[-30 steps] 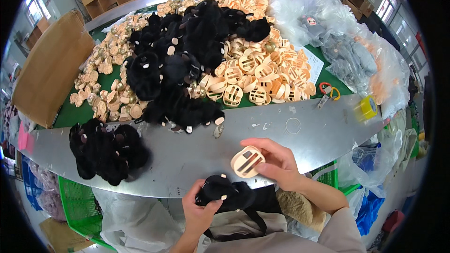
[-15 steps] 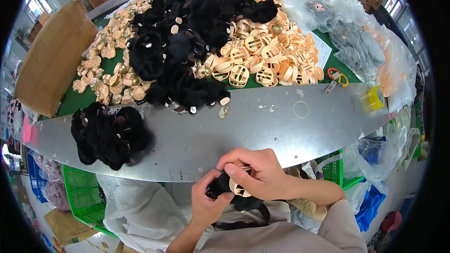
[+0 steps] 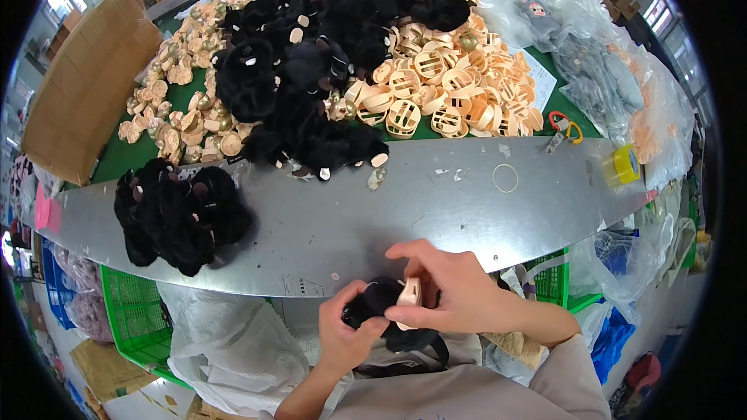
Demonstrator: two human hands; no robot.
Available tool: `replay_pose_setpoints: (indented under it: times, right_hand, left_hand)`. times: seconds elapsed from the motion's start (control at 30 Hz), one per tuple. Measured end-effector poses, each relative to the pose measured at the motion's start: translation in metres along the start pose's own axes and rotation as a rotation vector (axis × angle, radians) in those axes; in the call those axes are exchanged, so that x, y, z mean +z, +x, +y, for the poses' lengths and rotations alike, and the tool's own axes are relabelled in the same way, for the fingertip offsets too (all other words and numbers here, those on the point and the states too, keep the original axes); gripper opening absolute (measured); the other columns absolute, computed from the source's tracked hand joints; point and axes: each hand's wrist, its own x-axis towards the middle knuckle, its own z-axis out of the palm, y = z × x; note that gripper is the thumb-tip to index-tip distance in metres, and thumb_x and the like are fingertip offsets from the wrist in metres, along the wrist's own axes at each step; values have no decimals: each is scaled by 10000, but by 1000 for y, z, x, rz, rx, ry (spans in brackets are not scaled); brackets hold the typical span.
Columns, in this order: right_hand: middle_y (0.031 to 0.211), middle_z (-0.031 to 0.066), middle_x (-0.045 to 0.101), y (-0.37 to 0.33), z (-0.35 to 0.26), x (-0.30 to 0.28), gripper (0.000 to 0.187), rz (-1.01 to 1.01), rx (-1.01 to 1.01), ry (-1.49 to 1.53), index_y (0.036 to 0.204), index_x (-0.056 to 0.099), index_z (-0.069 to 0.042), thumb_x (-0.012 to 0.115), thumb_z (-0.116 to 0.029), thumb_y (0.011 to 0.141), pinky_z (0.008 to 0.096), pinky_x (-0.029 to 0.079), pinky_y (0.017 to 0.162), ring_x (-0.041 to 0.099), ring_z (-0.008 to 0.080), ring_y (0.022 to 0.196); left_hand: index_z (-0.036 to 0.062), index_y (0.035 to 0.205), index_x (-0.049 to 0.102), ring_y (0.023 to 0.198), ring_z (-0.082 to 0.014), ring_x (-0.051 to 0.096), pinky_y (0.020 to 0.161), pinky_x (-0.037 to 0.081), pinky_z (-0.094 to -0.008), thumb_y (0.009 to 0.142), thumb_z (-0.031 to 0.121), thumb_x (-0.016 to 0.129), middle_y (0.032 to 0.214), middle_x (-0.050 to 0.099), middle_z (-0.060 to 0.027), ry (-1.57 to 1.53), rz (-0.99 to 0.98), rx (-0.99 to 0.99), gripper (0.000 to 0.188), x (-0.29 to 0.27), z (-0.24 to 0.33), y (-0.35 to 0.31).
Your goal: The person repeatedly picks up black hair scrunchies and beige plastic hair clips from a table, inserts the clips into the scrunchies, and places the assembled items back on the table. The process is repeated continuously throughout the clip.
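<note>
Just beyond my lap, my left hand (image 3: 347, 336) is closed around a black plush piece (image 3: 380, 295) with dark straps or limbs hanging below. My right hand (image 3: 459, 292) pinches a peach plastic part (image 3: 412, 294) at the plush's right side, its edge turned upward. Whether the part sits inside the plush or only touches it is hidden by my fingers. To the left on the metal table edge (image 3: 373, 225) lies a small heap of black plush pieces (image 3: 183, 218).
A larger pile of black plush (image 3: 342, 23) sits between loose slotted peach rings (image 3: 447, 85) and small gold-and-peach parts (image 3: 187, 128). Orange-handled snippers (image 3: 562, 131), yellow tape (image 3: 625, 164) and plastic bags (image 3: 599, 78) are on the right. Below stands a green crate (image 3: 132, 319).
My right hand has tipped the peach part from its slotted face to its edge, and its index finger has lifted off. My left hand keeps its hold on the plush.
</note>
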Motion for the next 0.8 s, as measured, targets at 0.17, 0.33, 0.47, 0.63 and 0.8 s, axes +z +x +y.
replay_pose_setpoints:
  times: [0.17, 0.33, 0.47, 0.63, 0.8]
  right_hand:
    - [1188, 122, 506, 0, 17, -11, 724, 106, -460, 28, 1318, 486, -67, 852, -279, 729, 327, 526, 826, 601, 243, 1003]
    - [1164, 110, 528, 3, 19, -12, 638, 31, -685, -137, 1276, 593, -41, 837, -249, 725, 344, 505, 835, 566, 266, 984]
    - [1122, 110, 548, 6, 20, -8, 641, 32, -733, -157, 1277, 596, -40, 834, -249, 720, 339, 501, 805, 565, 254, 973]
    - [1111, 119, 528, 8, 20, -7, 614, 2, -783, -167, 1272, 571, -21, 805, -213, 737, 353, 494, 799, 554, 276, 953]
    - [1096, 100, 543, 12, 19, -9, 616, -108, -759, -203, 1280, 602, -46, 811, -213, 726, 355, 503, 794, 561, 262, 960]
  left_hand:
    - [-17, 936, 609, 720, -59, 514, 662, 447, -227, 718, 156, 695, 773, 606, -9, -58, -87, -87, 291, -11, 3, 1]
    - [-54, 1122, 626, 839, -78, 572, 785, 476, -248, 731, 135, 711, 924, 661, -32, -299, -247, -280, 442, -14, -1, -4]
    - [-57, 1195, 603, 942, -92, 578, 868, 462, -263, 735, 96, 701, 1027, 667, -42, -366, -342, -225, 495, -17, 0, -2]
    - [-37, 1150, 615, 941, -104, 587, 876, 465, -274, 744, 99, 700, 1021, 667, -48, -228, -371, -158, 437, -18, 5, 0]
    - [-14, 1084, 627, 901, -118, 597, 832, 479, -283, 752, 112, 703, 982, 665, -58, -114, -391, -140, 362, -13, 3, -3]
